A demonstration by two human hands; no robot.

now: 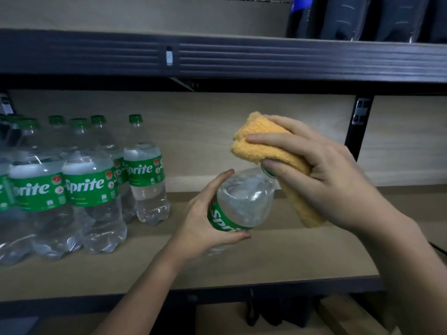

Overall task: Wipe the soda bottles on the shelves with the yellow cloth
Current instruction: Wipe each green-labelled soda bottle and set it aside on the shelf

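My left hand point(200, 221) grips a clear Sprite bottle point(242, 201) around its green label, tilted with the neck pointing up and to the right. My right hand point(321, 175) holds the yellow cloth point(263, 143) wrapped over the bottle's cap and neck, so the cap is hidden. The cloth's loose end hangs down below my right palm. The bottle is lifted above the wooden shelf board point(278, 257).
Several upright Sprite bottles point(89, 184) with green caps stand in a group at the left of the same shelf. Dark bottles point(362, 18) stand on the upper shelf at top right. A black shelf beam point(242, 56) runs overhead, and a black post point(358, 126) stands at right.
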